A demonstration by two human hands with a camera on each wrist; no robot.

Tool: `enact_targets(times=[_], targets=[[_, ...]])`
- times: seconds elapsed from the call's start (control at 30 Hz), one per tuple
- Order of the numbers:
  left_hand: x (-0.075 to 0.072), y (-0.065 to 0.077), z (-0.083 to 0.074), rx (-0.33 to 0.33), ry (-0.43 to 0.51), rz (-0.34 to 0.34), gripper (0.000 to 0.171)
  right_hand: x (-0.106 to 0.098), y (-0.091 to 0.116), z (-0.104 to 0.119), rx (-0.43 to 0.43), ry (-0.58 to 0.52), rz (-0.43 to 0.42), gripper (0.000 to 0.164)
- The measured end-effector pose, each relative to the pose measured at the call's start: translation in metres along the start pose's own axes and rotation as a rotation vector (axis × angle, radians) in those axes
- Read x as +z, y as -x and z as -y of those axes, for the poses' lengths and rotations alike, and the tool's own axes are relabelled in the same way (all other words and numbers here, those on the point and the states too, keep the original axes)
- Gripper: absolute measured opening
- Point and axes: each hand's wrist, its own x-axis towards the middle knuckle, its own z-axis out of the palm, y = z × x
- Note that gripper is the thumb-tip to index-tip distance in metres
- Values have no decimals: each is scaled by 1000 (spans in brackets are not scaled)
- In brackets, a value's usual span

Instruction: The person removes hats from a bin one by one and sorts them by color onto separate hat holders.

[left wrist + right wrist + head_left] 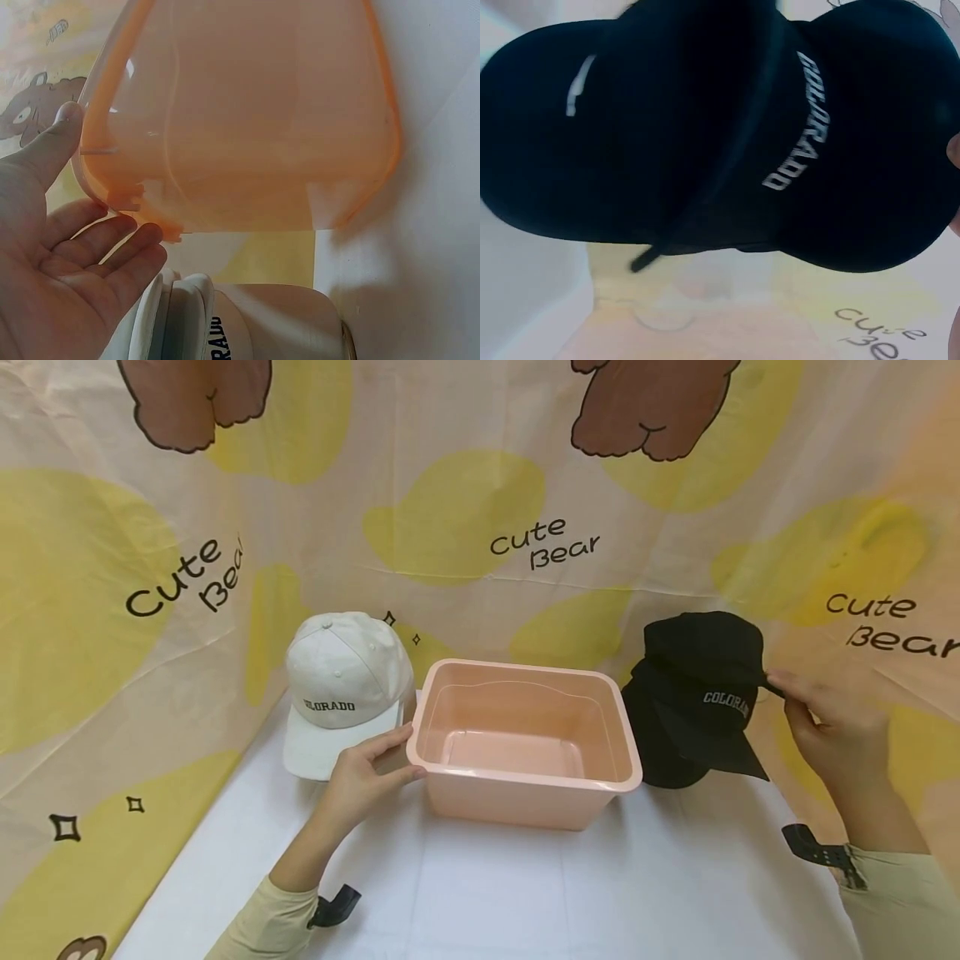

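Note:
A pink plastic bin (525, 797) stands upright on the white table, its inside bare. My left hand (367, 781) holds the bin's near-left corner, thumb on the front rim and fingers along the left side. The left wrist view shows this thumb and the bent fingers at the rim (94, 135). With my right hand (836, 727) I pinch the right edge of a black COLORADO cap (708, 664), which hangs tilted, brim down. Another dark cap (671, 768) shows partly behind it. In the right wrist view, the held cap (855, 150) fills the middle and right; only fingertips appear.
A white COLORADO cap (345, 672) sits left of the bin, close to my left hand; in the left wrist view several pale brim edges (176, 315) overlap there. A printed cloth (450, 518) hangs behind and at the sides. White tabletop (487, 893) extends in front.

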Motion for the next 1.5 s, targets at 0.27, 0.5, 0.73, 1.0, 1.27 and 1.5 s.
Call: enact_targets(times=[0.27, 0.5, 0.73, 1.0, 1.27, 1.5], targets=[[0, 1, -2, -4, -11, -6, 70, 1, 19, 18, 22, -134, -35, 26], [0, 0, -2, 1, -6, -14, 71, -6, 17, 12, 75, -290, 75, 29], [1, -1, -2, -2, 10, -14, 71, -13, 19, -9, 193, -326, 223, 48], [2, -1, -4, 5, -22, -16, 71, -13, 20, 7, 122, -442, 221, 52], [1, 0, -4, -10, -16, -7, 72, -12, 36, 18, 61, -460, 232, 51], [1, 1, -6, -10, -30, -7, 73, -11, 58, 25, 111, -490, 263, 50]])
